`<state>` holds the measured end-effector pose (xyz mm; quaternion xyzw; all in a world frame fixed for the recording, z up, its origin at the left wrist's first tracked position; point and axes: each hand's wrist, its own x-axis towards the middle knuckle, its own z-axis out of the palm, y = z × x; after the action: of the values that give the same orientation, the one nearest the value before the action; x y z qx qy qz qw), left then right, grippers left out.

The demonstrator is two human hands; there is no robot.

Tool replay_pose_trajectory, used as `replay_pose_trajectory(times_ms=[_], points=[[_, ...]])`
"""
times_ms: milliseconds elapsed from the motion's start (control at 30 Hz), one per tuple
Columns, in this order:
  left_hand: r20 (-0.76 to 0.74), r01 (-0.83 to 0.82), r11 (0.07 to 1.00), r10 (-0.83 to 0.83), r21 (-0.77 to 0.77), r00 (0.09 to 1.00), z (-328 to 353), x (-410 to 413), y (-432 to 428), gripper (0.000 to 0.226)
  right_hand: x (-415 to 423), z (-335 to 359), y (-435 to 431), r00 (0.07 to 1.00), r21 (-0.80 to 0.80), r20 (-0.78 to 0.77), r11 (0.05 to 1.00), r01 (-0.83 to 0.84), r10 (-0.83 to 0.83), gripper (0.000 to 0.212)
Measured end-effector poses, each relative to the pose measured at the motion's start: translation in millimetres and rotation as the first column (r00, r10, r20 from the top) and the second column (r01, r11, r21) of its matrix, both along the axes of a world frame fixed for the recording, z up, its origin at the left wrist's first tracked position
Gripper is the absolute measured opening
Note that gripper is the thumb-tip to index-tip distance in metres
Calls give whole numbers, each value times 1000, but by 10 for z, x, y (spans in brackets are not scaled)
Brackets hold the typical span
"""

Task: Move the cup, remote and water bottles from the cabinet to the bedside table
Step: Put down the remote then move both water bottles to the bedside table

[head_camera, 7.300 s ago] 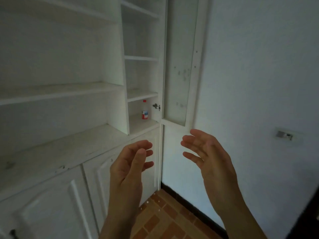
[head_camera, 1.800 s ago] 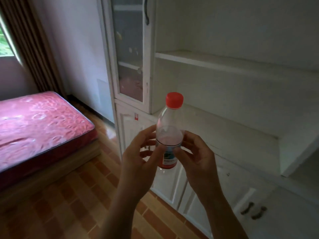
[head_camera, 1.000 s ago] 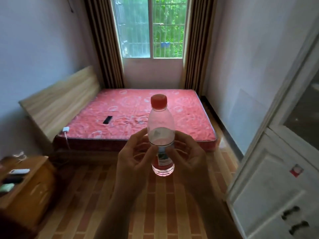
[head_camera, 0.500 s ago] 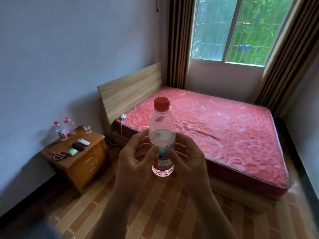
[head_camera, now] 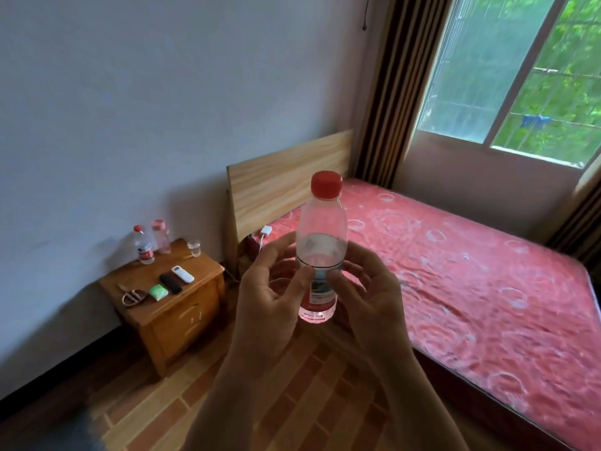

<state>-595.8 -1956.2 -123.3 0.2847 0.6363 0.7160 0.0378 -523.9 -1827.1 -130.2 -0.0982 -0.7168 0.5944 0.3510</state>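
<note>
Bedside table [head_camera: 169, 260] nearer, hands [head_camera: 270, 301] [head_camera: 374, 301] pinching upright bottle [head_camera: 320, 229]

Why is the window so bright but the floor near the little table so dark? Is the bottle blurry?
Head view: daylight comes through the window, so it glares; the floor beside the bedside table sits far from it, in shadow; the bottle looks sharp; the wide lens bends the picture's edges.
</note>
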Motion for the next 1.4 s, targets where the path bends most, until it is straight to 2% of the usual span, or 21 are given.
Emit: replay_pose_trajectory(times_ms=[233,367,600,800,1100,1400], points=[[28,-74,997,74,-2,997,-81,-750,48,42,-876,-58,105,993,-52,13,992,-114,115,34],[-4,-164,985,164,-45,986,-102,-1314,129,37,-1522,-109,219,977,-117,32,972,-204,209,39],[-46,-353,934,350,-65,936,-58,-2235,402,43,-2693,-97,555,942,-61,-1,941,-334,334,37],[-50,-461,887,459,-37,887,19,-2999,494,38,-3642,-9,708,905,-7,30,905,-425,425,39],[-45,-585,807,583,-87,811,-109,-4027,94,43,-4809,-94,319,855,-21,98,860,-510,510,43],[-29,-594,799,594,-93,804,-326,-5198,-587,46,-5946,-186,-366,831,-22,130,840,-542,540,40]])
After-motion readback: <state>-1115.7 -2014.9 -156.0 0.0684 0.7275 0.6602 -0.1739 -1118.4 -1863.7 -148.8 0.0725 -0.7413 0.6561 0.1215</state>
